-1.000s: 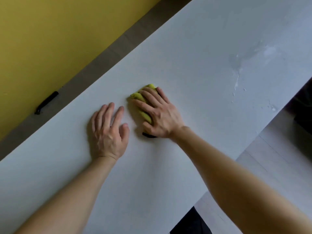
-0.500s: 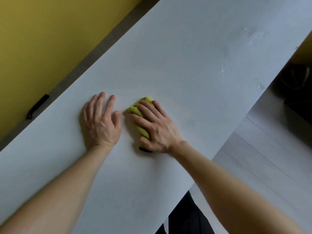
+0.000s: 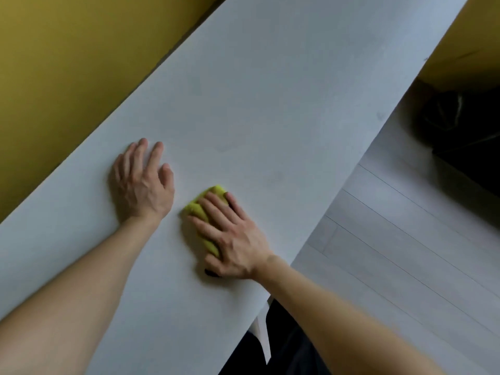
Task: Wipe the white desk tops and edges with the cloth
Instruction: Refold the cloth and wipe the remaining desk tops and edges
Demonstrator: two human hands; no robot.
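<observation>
Head view, judged mid-task: the right hand (image 3: 235, 236) presses the yellow cloth (image 3: 200, 209) flat-fingered at lower centre of the white desk top (image 3: 270, 90), the left hand (image 3: 140, 182) lies spread and empty beside it, and faint smudges (image 3: 227, 144) above and the desk edge (image 3: 320, 212) seemingly remain.

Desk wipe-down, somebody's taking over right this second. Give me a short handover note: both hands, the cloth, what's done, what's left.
Left hand: flat on the white desk, fingers straight, holding nothing.
Right hand: presses the yellow-green cloth flat on the desk top, just right of the left hand.
Done: wiping of the top is under way; how much is covered can't be told.
Left: faint smudges farther along the top, then the near edge.
</observation>
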